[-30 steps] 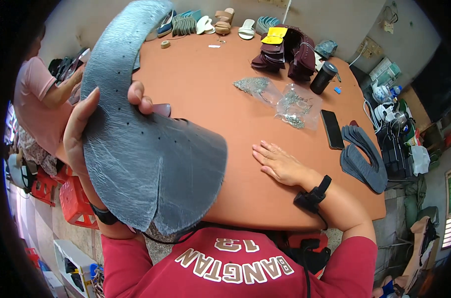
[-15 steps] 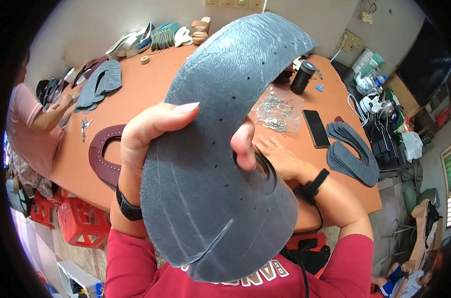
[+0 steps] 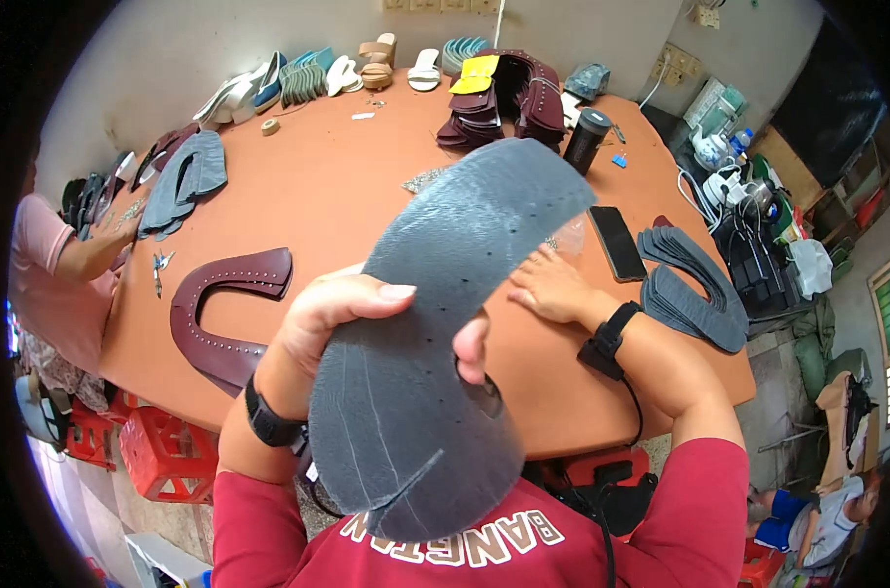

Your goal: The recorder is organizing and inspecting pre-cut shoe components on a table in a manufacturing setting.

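Note:
My left hand (image 3: pixel 342 306) grips a grey, curved leather shoe-upper piece (image 3: pixel 416 392), thumb on its face and a fingertip showing at its inner edge. A row of small dark holes follows that inner curve, and a short slit runs in from the lower rim. My right hand (image 3: pixel 555 286) lies on the table behind the piece, fingers stretched out, beside a clear plastic bag (image 3: pixel 570 238) partly hidden by the leather. A few shiny metal studs (image 3: pixel 423 180) show past the piece's upper left edge. To the left rests a maroon U-shaped piece (image 3: pixel 195 314) with a row of studs.
Grey cut pieces (image 3: pixel 700 284) lie stacked at right near a phone (image 3: pixel 617 243). A black tumbler (image 3: pixel 587 139) and a maroon stack (image 3: pixel 538 98) stand farther back. Sandals (image 3: pixel 376 64) line the wall side. At far left a co-worker (image 3: pixel 58 260) sits by more grey pieces (image 3: pixel 185 181).
The grey piece in my left hand has dropped lower and away from the view, uncovering the maroon stack at the back. My right hand stays on the table, now less hidden.

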A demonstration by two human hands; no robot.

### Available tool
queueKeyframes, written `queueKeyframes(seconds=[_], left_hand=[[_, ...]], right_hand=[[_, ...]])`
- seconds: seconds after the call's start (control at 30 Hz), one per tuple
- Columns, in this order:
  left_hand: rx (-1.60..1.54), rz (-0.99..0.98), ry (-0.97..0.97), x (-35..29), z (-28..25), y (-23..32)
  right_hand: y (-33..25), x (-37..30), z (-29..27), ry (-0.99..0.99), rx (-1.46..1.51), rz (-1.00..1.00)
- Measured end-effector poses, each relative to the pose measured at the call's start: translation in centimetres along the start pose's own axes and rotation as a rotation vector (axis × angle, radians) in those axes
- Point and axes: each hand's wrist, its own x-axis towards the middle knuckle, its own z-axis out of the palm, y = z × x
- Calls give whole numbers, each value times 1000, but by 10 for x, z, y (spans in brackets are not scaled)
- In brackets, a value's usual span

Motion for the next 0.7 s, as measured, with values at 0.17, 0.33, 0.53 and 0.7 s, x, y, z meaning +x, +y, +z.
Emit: queueKeyframes(seconds=[0.17, 0.33, 0.53, 0.7], left_hand=[[-146, 73, -88, 4, 4, -7], [-21, 1, -30, 4, -2, -12], [172, -121, 49, 21, 11, -17], [264, -76, 202, 13, -14, -1]], right_hand=[[-29, 4, 10, 267, 208, -352], [14, 4, 43, 313, 488, -107], [-60, -36, -48, 315, 1386, -224], [-53, -66, -15, -177, 1633, -383]])
